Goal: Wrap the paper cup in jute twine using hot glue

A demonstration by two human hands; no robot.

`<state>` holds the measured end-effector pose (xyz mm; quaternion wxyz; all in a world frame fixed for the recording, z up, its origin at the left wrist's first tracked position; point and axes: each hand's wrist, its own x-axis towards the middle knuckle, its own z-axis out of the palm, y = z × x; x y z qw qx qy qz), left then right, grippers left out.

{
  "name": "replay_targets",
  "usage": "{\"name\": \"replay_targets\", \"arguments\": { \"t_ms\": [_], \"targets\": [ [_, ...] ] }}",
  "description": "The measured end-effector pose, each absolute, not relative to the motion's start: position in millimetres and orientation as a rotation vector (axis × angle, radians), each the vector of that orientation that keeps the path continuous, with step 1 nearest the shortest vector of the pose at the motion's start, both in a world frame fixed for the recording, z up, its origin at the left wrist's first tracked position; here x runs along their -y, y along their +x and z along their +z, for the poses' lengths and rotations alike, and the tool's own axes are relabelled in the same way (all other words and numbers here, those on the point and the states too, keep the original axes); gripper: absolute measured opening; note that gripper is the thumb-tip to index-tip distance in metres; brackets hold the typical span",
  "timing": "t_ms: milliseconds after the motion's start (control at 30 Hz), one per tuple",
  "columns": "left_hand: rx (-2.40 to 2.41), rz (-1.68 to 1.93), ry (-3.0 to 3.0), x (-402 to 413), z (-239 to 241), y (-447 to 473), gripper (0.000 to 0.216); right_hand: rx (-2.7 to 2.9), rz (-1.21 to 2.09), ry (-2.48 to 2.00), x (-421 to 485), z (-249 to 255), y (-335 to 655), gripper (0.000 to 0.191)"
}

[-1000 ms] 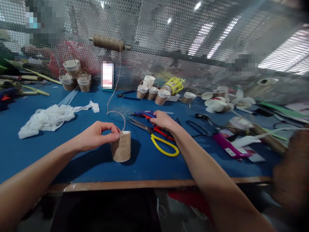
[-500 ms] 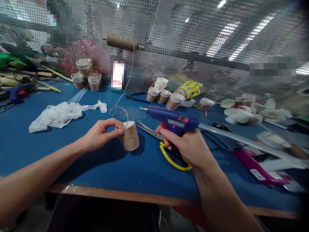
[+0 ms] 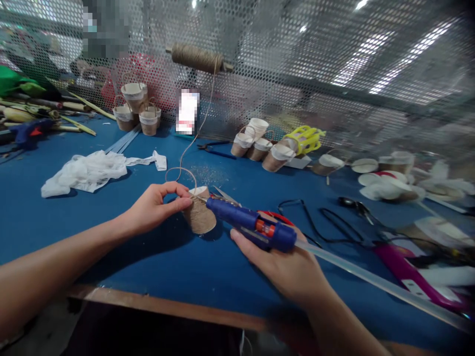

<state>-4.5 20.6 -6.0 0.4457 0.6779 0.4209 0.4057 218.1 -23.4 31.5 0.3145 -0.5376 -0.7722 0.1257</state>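
Observation:
Between the thumb and fingers of my left hand (image 3: 163, 205) is the rim of a small twine-wrapped cup (image 3: 201, 217), tilted over the blue table. A loose strand of twine (image 3: 180, 165) runs from the cup's top up to a spool of twine (image 3: 196, 57) on the mesh. My right hand (image 3: 282, 269) grips a blue hot glue gun (image 3: 241, 217), a long clear glue stick (image 3: 363, 277) coming out of its back. The gun's nozzle points at the cup's upper side, at or very near the twine by my left fingers. Scissors (image 3: 227, 196) lie mostly hidden behind the gun.
Wrapped cups with handles (image 3: 149, 122) are stacked at the back left, more cups (image 3: 279, 157) at back centre. Crumpled white fabric (image 3: 87, 173) lies left. Pliers (image 3: 217, 147), a phone (image 3: 187, 112), a black cable (image 3: 326, 225) and a magenta tool (image 3: 411, 279) are around.
My right hand has brought the glue gun left and down, tipping its nozzle to the cup's rim. My left hand stays on the cup. The view has shifted slightly.

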Motion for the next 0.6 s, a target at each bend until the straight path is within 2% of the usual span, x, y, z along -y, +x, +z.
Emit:
{"name": "replay_targets", "arguments": {
  "t_ms": [300, 600],
  "targets": [
    [-1.017, 1.012, 1.708, -19.8, -5.8, -4.6, 0.013, 2.094, 0.387, -1.368, 25.3, 26.7, 217.8, 0.015],
    [-1.002, 1.004, 1.738, -19.6, -5.0, -6.1, 0.014, 2.067, 0.417, -1.358, 24.3, 34.2, 215.5, 0.012]
  ]
}}
